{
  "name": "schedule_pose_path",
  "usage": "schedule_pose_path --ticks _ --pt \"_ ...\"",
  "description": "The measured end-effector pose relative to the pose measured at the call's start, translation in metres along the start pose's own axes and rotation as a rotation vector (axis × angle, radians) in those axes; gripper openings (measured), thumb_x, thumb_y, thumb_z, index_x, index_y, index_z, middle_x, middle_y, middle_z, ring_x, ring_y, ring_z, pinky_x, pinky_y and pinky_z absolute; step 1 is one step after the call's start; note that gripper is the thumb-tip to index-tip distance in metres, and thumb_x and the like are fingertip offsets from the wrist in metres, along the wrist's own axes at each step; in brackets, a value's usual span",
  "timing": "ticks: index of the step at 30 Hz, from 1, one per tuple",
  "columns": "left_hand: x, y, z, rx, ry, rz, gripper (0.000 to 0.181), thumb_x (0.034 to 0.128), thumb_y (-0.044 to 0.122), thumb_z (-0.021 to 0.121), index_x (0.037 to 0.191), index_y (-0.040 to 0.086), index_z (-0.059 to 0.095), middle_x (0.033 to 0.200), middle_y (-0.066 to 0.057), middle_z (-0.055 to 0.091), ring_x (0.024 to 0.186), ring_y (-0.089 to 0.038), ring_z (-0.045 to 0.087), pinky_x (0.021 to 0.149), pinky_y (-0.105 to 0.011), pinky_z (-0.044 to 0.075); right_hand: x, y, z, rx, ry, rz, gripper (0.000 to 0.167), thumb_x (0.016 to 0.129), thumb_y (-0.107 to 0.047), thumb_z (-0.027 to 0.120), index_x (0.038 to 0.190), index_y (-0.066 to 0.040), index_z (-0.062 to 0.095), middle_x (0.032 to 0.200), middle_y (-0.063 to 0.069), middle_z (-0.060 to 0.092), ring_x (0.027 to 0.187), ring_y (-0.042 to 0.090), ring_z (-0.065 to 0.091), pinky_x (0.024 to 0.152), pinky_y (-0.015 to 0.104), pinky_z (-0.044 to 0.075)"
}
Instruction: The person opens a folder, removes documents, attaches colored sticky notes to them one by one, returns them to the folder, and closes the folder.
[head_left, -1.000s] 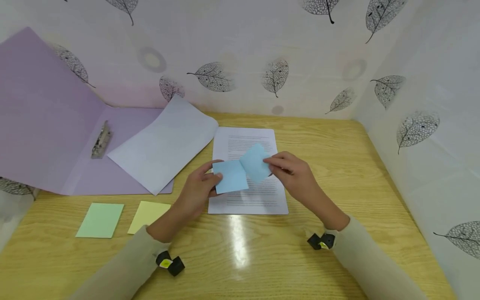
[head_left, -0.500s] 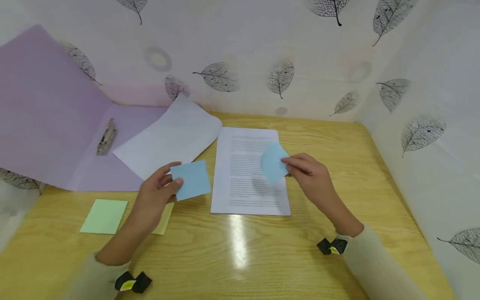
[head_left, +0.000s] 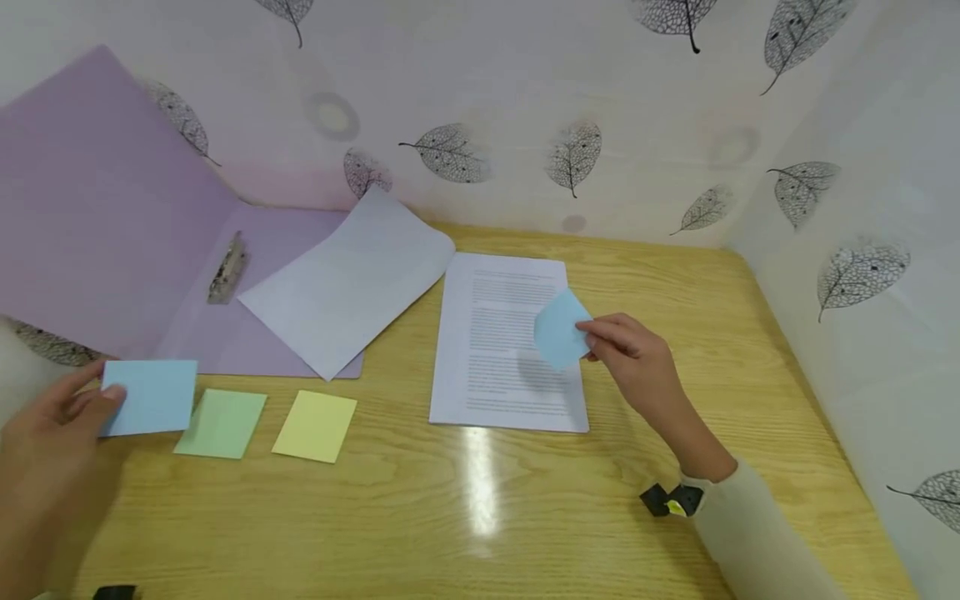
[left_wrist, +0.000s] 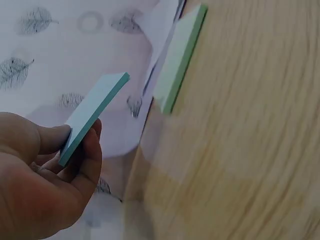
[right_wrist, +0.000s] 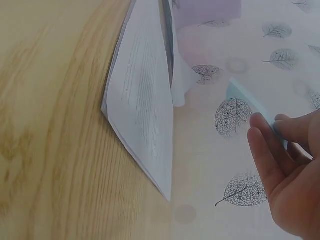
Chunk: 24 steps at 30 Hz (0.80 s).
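At the far left of the head view, my left hand (head_left: 56, 437) grips a blue sticky note pad (head_left: 152, 397) between thumb and fingers. The pad overlaps the corner of a green sticky note pad (head_left: 228, 425) from this angle; the left wrist view shows the blue pad (left_wrist: 92, 120) held apart from the green one (left_wrist: 182, 57). My right hand (head_left: 633, 358) pinches a single blue sticky note (head_left: 558, 329) by its edge, over a stack of printed sheets (head_left: 487, 400). In the right wrist view the thin note (right_wrist: 245, 95) curves away from the fingertips.
A yellow sticky note pad (head_left: 315, 427) lies right of the green one. Behind stands an open purple folder (head_left: 277, 358) with a metal clip (head_left: 227, 271), and a blank white sheet (head_left: 352, 283) lies across it. Leaf-patterned cloth (head_left: 510, 108) borders the wooden table (head_left: 660, 275).
The blue note has come away from the pad. My left hand has carried the pad far to the left, uncovering the yellow pad, while my right hand has shifted slightly right with the note.
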<state>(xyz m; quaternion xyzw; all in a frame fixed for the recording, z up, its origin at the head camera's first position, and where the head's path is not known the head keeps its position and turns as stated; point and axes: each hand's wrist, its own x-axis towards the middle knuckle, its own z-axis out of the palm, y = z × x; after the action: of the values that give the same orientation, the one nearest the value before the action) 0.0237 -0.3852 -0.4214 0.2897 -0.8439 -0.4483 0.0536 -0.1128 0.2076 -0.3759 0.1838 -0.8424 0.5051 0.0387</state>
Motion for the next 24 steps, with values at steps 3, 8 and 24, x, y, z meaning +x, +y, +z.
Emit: schedule_pose_path --ticks 3,8,24 --pt "0.015 -0.026 -0.009 0.041 0.041 -0.028 0.056 0.1090 0.032 0.040 0.160 0.033 0.018 0.162 0.002 0.034 0.145 -0.003 0.030 0.125 -0.031 0.021 -0.001 0.001 0.001 0.005 -0.012 0.000 0.021 0.098 0.004 0.061 0.115 0.003 0.073 0.106 0.014 0.066 0.082 0.019 0.069 0.075 0.021 0.059" --pt "0.036 -0.062 -0.017 0.101 0.064 0.007 0.054 0.1095 0.031 0.038 0.160 0.032 0.020 0.159 0.009 0.035 0.138 0.005 0.031 0.122 -0.032 0.026 -0.002 0.003 0.001 -0.011 -0.029 -0.003 0.022 0.098 0.004 0.060 0.116 0.002 0.073 0.108 0.012 0.067 0.083 0.020 0.068 0.074 0.019 0.059" --pt "0.050 -0.067 -0.015 0.240 0.005 0.051 0.054 0.1109 0.021 0.033 0.161 0.008 0.017 0.164 -0.027 0.015 0.152 -0.043 0.014 0.121 -0.060 0.020 -0.006 0.007 0.005 -0.014 -0.047 -0.028 0.022 0.098 0.002 0.061 0.115 -0.002 0.074 0.106 0.009 0.068 0.083 0.012 0.067 0.073 0.020 0.059"
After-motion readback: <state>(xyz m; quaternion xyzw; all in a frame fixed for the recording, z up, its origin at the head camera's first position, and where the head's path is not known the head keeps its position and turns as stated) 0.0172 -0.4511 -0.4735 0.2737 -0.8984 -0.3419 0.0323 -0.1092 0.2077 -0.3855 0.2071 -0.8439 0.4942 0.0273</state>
